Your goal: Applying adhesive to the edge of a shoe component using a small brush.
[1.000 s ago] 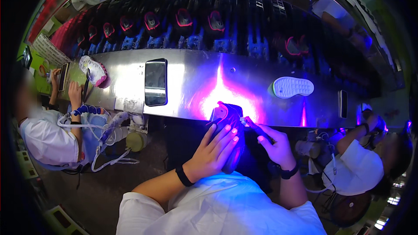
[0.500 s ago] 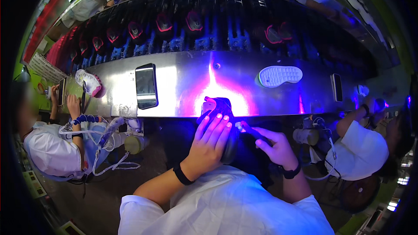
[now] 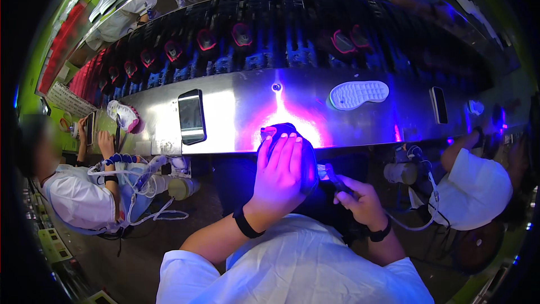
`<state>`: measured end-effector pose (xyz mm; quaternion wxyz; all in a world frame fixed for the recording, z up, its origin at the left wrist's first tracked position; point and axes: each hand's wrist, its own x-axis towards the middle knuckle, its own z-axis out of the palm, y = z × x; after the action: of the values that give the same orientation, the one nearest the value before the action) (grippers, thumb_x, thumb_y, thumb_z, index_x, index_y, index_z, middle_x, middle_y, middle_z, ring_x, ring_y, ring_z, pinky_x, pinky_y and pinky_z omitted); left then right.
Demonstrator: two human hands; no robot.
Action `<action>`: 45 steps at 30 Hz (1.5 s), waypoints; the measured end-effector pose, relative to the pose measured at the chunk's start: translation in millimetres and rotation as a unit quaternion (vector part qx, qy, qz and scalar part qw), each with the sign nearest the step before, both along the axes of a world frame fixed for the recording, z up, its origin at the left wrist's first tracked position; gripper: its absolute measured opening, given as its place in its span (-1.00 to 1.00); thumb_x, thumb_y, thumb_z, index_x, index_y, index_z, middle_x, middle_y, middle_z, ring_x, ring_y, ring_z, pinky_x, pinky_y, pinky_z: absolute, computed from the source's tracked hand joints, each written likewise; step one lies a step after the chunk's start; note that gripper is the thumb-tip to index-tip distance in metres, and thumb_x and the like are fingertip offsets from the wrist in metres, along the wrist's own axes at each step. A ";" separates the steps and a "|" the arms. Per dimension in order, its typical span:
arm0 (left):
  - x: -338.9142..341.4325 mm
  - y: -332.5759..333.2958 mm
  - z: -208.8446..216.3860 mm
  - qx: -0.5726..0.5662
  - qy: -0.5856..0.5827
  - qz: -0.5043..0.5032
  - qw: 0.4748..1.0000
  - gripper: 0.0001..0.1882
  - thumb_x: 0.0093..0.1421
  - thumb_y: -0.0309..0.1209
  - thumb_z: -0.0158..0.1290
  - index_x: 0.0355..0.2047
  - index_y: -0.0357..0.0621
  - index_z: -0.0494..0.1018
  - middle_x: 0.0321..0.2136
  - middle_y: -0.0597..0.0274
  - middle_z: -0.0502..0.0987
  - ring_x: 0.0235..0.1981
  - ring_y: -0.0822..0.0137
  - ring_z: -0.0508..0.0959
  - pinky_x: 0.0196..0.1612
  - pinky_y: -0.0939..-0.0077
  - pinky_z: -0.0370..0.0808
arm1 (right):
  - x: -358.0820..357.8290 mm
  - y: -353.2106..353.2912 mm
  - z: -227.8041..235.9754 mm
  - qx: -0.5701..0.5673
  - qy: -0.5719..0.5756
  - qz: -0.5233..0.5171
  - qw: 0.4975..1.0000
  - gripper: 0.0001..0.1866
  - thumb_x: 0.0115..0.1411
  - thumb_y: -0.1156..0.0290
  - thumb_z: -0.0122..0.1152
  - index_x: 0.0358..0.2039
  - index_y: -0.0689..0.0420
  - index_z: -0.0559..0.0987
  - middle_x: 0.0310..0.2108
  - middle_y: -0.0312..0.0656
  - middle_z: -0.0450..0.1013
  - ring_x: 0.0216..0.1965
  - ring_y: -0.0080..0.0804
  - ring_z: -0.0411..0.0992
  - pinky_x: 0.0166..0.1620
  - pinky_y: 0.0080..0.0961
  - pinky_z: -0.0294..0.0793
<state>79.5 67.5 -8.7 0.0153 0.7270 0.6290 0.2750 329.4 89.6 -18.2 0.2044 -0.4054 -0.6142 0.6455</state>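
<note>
A dark shoe upper (image 3: 309, 170) is held at the bench's near edge in bright violet light. My left hand (image 3: 279, 171) lies over it, fingers stretched along its top and pointing away from me. A reddish patch shows at its far tip. In my right hand (image 3: 361, 201) is a dark-handled brush (image 3: 340, 183), gripped between thumb and fingers. Its pale bristles (image 3: 323, 172) are at the right side of the shoe upper, seemingly touching it. A white shoe sole (image 3: 359, 95), tread side up, rests on the metal bench (image 3: 236, 95) beyond my hands.
A dark phone (image 3: 192, 117) lies left on the bench, another phone (image 3: 439, 105) right. Beyond runs a dark slatted conveyor (image 3: 270, 34) carrying several red-edged shoe uppers (image 3: 242, 34). Co-workers sit at left (image 3: 84, 197) and right (image 3: 472, 191); white hoses (image 3: 160, 202) hang below the bench.
The brush and my right hand have come lower, towards me, along the shoe upper's right side. The shoe upper and my left hand have turned slightly. The whole view has shifted a little.
</note>
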 end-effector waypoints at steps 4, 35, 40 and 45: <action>8.4 23.6 10.6 -0.005 0.027 -0.001 1.000 -0.31 0.04 -0.29 0.26 0.15 -0.45 0.39 0.07 -0.20 0.54 0.17 -0.07 0.54 0.40 -0.15 0.18 | 10.2 -10.1 -9.7 -0.013 0.050 -0.051 0.997 -0.47 0.41 0.37 0.20 0.36 0.16 0.40 -0.35 -0.30 0.55 -0.46 -0.73 0.31 -0.36 -0.71 0.35; -131.7 95.7 -13.4 -0.173 -0.047 -0.068 0.981 -0.05 0.01 -0.37 0.35 0.39 -0.22 0.16 -0.13 -0.01 0.52 -0.09 -0.04 0.58 -0.07 0.08 0.55 | -93.5 102.6 -28.0 0.010 -0.020 -0.117 0.993 -0.51 0.35 0.44 0.28 0.26 0.25 0.48 -0.25 -0.24 0.59 -0.34 -0.63 0.45 -0.24 -0.65 0.46; -129.7 69.8 -9.9 -0.191 -0.139 -0.103 0.966 -0.03 -0.04 -0.30 0.44 0.35 -0.19 0.21 -0.08 -0.08 0.54 -0.10 -0.12 0.59 -0.03 0.05 0.55 | -80.3 119.3 -3.0 0.172 -0.037 -0.040 0.984 -0.52 0.35 0.47 0.28 0.26 0.26 0.49 -0.18 -0.24 0.56 -0.28 -0.58 0.50 -0.17 -0.57 0.52; -103.2 36.7 11.2 -0.234 -0.292 -0.141 0.917 -0.11 -0.10 -0.33 0.52 0.24 -0.22 0.35 0.03 -0.04 0.58 0.06 0.02 0.61 0.16 0.21 0.53 | -80.2 115.8 63.0 0.174 -0.031 0.029 0.984 -0.54 0.30 0.48 0.31 0.20 0.25 0.54 -0.02 -0.13 0.59 -0.04 -0.41 0.55 0.07 -0.43 0.50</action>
<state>-23.8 104.2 2.5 0.4066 0.6713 0.5338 0.3147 249.2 205.3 44.8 0.2336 -0.3653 -0.7348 0.5216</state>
